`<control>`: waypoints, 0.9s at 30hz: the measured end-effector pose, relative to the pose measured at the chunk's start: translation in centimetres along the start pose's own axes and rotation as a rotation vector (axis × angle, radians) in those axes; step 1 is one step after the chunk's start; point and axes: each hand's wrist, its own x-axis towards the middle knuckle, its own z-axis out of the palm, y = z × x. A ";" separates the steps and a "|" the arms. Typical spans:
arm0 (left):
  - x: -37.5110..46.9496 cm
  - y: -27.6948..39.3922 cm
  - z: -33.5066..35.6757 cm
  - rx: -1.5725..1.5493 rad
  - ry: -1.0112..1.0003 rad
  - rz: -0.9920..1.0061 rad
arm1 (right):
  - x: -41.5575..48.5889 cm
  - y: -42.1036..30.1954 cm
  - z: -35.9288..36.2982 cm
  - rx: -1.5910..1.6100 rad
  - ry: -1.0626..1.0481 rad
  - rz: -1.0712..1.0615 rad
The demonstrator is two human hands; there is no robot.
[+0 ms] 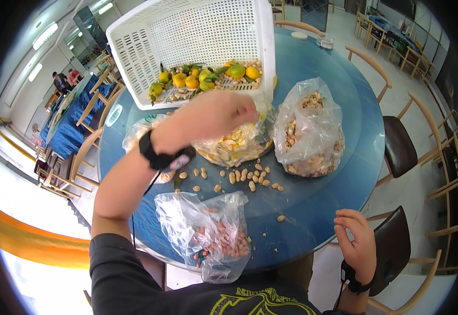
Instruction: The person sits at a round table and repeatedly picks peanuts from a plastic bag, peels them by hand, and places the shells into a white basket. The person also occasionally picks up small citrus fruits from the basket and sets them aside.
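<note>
My left hand [227,114], blurred, is over a clear plastic bag of yellow peels [236,143]; whether it holds anything is hidden. Past the table's near right edge, my right hand [353,236] has its fingers slightly curled and nothing visible in them. Close to my body lies a clear bag of shelled reddish peanuts [229,240]. Unshelled peanuts [252,177] are scattered across the blue table [311,212]. A clear bag of peanut shells [309,130] stands on the right. Behind, a white plastic basket [209,31] lies on its side, with green and orange citrus fruits [191,81] and peanuts inside.
Another partly hidden clear bag [134,132] is at the left, by a small clear dish [114,115]. A clear container [325,41] and a white lid [299,35] are at the far edge. Chairs [398,141] surround the table; two people [63,82] are far off at the left.
</note>
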 end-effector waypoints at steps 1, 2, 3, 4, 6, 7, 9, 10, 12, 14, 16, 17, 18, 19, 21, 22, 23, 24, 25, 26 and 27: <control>1.5 -1.0 -1.4 0.000 0.003 -0.073 | -0.1 0.0 -0.2 -0.003 -0.002 0.006; 2.9 -2.9 -2.3 0.118 0.037 -0.079 | -0.1 0.0 -0.2 -0.002 -0.006 0.006; 4.3 -5.4 -2.8 0.240 0.072 -0.089 | 0.0 0.1 -0.2 0.001 -0.010 0.001; 6.2 -7.4 -2.8 0.255 0.082 -0.159 | -0.1 0.2 -0.3 -0.006 -0.009 0.006; 10.5 -12.0 -0.9 0.316 0.099 -0.168 | -0.1 0.3 -0.5 0.000 -0.012 0.021; 12.8 -15.0 0.8 0.366 0.106 -0.110 | -0.2 0.3 -0.5 0.001 -0.011 0.030; 16.6 -16.3 3.2 0.421 0.087 -0.080 | -0.4 0.5 -1.1 -0.021 -0.005 0.070; 17.5 -16.4 4.2 0.462 0.087 -0.039 | -0.5 0.6 -1.3 -0.023 -0.004 0.092; 18.9 -16.6 5.6 0.530 0.058 -0.044 | -0.6 0.5 -1.7 -0.021 -0.001 0.151; 20.2 -16.8 6.1 0.580 -0.001 -0.133 | -0.5 0.8 -2.1 -0.044 0.019 0.169; 20.9 -17.1 6.1 0.369 0.058 -0.305 | -0.3 1.0 -2.1 -0.058 0.022 0.176; 21.3 -17.3 6.0 0.262 0.088 -0.389 | -0.1 1.0 -2.1 -0.065 0.022 0.174; 21.9 -18.5 6.8 0.302 0.214 -0.425 | 0.0 1.2 -2.1 -0.071 0.022 0.171; 22.2 -17.9 6.9 0.257 0.188 -0.463 | -0.1 1.4 -2.3 -0.144 -0.029 0.147; 22.8 -16.6 6.5 0.170 0.136 -0.544 | -0.8 2.3 -3.0 -0.286 -0.135 0.092; 22.9 -16.7 5.7 0.161 0.034 -0.528 | -0.9 2.7 -3.3 -0.344 -0.193 0.051; 23.6 -18.1 6.0 0.213 0.032 -0.499 | -0.9 3.1 -3.4 -0.402 -0.250 0.008; 24.2 -18.6 5.8 0.200 -0.015 -0.519 | -0.9 3.3 -3.5 -0.464 -0.304 -0.024; 24.3 -17.7 5.3 0.186 -0.063 -0.529 | -0.9 3.1 -3.6 -0.442 -0.283 -0.003; 24.1 -17.1 4.5 0.177 -0.122 -0.473 | -0.9 2.6 -3.5 -0.420 -0.263 0.019; 24.1 -17.0 3.8 0.071 -0.197 -0.528 | -0.8 2.2 -3.4 -0.397 -0.241 0.036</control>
